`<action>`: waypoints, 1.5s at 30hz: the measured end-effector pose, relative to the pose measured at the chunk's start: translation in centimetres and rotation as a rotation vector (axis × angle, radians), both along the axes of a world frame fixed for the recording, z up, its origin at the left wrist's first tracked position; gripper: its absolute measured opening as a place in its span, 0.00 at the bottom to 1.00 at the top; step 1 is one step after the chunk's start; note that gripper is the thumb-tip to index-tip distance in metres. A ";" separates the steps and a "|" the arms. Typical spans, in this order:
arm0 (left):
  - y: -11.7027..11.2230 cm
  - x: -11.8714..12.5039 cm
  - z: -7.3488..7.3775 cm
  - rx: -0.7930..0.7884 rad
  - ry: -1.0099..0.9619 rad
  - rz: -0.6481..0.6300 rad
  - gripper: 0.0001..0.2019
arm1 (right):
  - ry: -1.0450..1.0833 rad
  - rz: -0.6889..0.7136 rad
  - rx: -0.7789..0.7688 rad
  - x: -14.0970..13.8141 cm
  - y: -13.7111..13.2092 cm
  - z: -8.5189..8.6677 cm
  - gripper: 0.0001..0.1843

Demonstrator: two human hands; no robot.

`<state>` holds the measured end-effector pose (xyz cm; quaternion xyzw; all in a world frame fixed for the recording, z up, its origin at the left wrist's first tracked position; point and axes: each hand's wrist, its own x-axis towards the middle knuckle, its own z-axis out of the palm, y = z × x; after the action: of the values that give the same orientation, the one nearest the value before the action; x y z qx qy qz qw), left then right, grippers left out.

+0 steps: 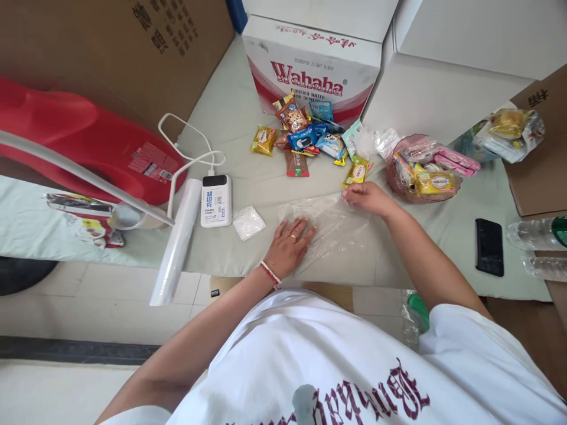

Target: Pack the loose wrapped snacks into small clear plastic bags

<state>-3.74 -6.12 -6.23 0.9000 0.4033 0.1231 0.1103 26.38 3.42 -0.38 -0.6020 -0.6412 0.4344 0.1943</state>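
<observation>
A clear plastic bag (330, 227) lies flattened on the pale cloth-covered table (248, 260) in front of me. My left hand (290, 241) rests on its left part, palm down with the fingers spread. At the far right corner, my right hand (365, 198) pinches the bag's edge between thumb and fingers. Just beyond that hand is a yellow snack packet (358, 172). A folded piece of clear plastic (248, 223) lies to the left of my left hand.
Wrapped snacks (303, 139) are heaped before a Wahaha carton (316, 71). A pink glass bowl (401, 183) of packets stands right, with a black phone (489, 247) nearer me. Leftward are a white power bank (216, 200), a plastic roll (176, 242) and a red container (101, 141).
</observation>
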 end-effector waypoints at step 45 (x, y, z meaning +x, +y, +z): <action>5.9 1.5 0.3 -0.083 -0.030 0.252 0.28 | -1.053 -0.113 0.075 9.9 2.3 6.0 0.23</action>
<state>-2.21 -0.18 -5.93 0.8350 0.5162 0.1323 0.1372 36.29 5.75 5.66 -0.7650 -0.6335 0.0391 -0.1095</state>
